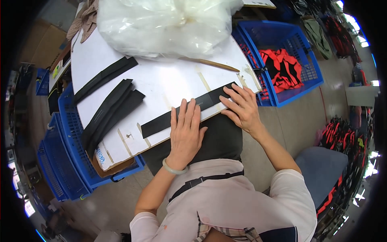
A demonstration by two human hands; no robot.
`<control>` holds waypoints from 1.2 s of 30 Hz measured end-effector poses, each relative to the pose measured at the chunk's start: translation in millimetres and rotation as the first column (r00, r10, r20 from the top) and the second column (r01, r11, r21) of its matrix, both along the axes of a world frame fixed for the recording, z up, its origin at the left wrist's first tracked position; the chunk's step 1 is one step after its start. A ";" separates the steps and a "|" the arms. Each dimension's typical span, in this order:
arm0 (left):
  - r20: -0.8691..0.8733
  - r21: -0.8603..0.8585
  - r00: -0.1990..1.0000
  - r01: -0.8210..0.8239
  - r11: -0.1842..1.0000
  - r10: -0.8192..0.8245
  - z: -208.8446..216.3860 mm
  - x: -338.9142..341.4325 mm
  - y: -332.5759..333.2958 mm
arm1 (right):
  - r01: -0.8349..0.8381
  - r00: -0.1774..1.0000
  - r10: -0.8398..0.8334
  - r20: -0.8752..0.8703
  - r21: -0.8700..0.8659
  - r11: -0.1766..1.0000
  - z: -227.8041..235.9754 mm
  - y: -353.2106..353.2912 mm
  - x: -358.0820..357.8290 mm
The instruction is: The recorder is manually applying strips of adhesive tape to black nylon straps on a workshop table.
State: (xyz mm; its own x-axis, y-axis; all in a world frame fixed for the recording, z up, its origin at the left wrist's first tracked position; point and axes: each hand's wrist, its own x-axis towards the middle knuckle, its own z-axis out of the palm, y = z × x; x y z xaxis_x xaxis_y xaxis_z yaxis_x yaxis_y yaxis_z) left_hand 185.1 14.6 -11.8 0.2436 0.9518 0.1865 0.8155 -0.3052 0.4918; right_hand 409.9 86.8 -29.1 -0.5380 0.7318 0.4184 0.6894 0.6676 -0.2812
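Observation:
A long black fabric strip [158, 124] lies flat along the near edge of the white tabletop. My left hand [186, 127] rests palm down across its middle, fingers stretched out and close together. Near the strip's right end my right hand [242, 105] presses down with spread fingers. Neither hand grips anything. On the left of the table sits a pile of black strips [109, 113], overlapping one another, and beyond it a smaller bundle of black strips [105, 77].
A big clear plastic bag [169, 28] with white contents covers the far side. Before it lies a thin wooden stick [217, 65]. Blue crates stand on both sides; the right crate [310, 66] holds red and black straps [282, 70]. A grey padded seat [322, 173] is at the right.

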 end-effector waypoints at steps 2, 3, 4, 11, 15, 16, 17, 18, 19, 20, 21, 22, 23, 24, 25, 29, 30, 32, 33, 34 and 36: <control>-0.006 0.007 1.000 -0.002 1.000 0.002 3.9 9.9 1.8 | -0.006 1.000 0.006 -0.022 0.013 1.000 -3.2 -2.2 7.1; -0.051 0.026 0.998 -0.026 0.999 0.027 4.5 13.5 2.4 | -0.005 1.000 0.006 -0.028 0.017 1.000 -3.7 -3.2 7.9; -0.096 0.046 0.994 -0.050 0.998 0.054 4.7 16.2 2.6 | 0.004 1.000 -0.004 -0.028 0.013 1.000 -4.4 -4.1 8.0; -0.112 0.057 0.990 -0.075 0.996 0.081 -1.1 26.0 3.6 | 0.021 0.997 -0.020 -0.074 0.014 1.000 -10.7 -5.0 8.1; -0.051 0.069 0.994 -0.089 0.994 0.092 -8.2 32.3 1.6 | 0.010 0.997 -0.007 -0.083 0.030 0.999 -15.5 -4.5 7.7; -0.053 0.066 0.994 -0.094 0.993 0.097 -8.9 33.7 0.9 | 0.006 0.996 -0.004 -0.088 0.030 1.000 -16.8 -4.4 8.2; -0.074 0.072 0.992 -0.095 0.993 0.100 -9.6 34.9 0.1 | 0.001 0.996 0.002 -0.090 0.027 1.000 -17.4 -4.0 8.6; -0.095 0.077 0.990 -0.095 0.992 0.102 -10.4 35.4 -0.5 | -0.001 0.996 0.004 -0.089 0.034 0.999 -17.9 -3.6 8.9; -0.097 0.073 0.990 -0.099 0.992 0.106 -11.4 35.6 -0.9 | 0.000 0.996 0.004 -0.087 0.040 0.999 -18.0 -3.8 9.4; -0.110 0.091 0.989 -0.091 0.992 0.101 -13.0 35.8 -0.5 | -0.004 0.996 0.007 -0.088 0.036 0.999 -18.8 -4.0 9.7; -0.123 0.109 0.988 -0.082 0.991 0.095 -14.2 36.0 -0.4 | -0.002 0.995 0.006 -0.099 0.040 0.999 -19.8 -4.0 10.1; -0.125 0.106 0.987 -0.085 0.991 0.098 -15.1 36.1 -0.7 | -0.001 0.994 0.005 -0.111 0.043 0.999 -21.1 -3.8 10.0; -0.123 0.106 0.987 -0.087 0.990 0.100 -15.7 36.5 -1.1 | -0.004 0.994 0.008 -0.112 0.041 0.999 -22.3 -3.4 9.8; -0.122 0.107 0.987 -0.089 0.990 0.102 -16.4 37.0 -1.4 | 0.001 0.994 0.004 -0.113 0.049 0.999 -23.3 -2.9 9.5; -0.123 0.104 0.987 -0.094 0.990 0.107 -17.2 37.3 -1.7 | 0.004 0.993 0.003 -0.114 0.057 0.998 -24.1 -2.6 8.7; -0.169 0.120 0.978 -0.103 0.987 0.122 -22.5 40.3 -2.4 | -0.007 0.992 0.014 -0.126 0.054 0.999 -24.9 -1.7 6.5; -0.169 0.133 0.978 -0.105 0.986 0.127 -25.0 41.5 -2.3 | 0.003 0.993 0.005 -0.122 0.064 0.998 -24.9 -1.4 7.5; -0.227 0.175 0.965 -0.094 0.980 0.134 -31.9 42.6 -1.5 | -0.004 0.992 0.013 -0.123 0.071 0.997 -26.5 -1.6 7.5; -0.230 0.191 0.963 -0.098 0.977 0.142 -34.2 42.4 -1.6 | 0.007 0.992 0.002 -0.123 0.074 0.997 -27.3 -2.0 7.4; -0.231 0.207 0.962 -0.097 0.974 0.145 -34.8 43.1 -1.2 | 0.023 0.993 -0.014 -0.120 0.077 0.997 -27.4 -2.1 8.4; -0.230 0.222 0.960 -0.110 0.969 0.162 -35.5 42.9 -1.0 | 0.012 0.993 -0.003 -0.116 0.074 0.997 -27.6 -2.0 7.5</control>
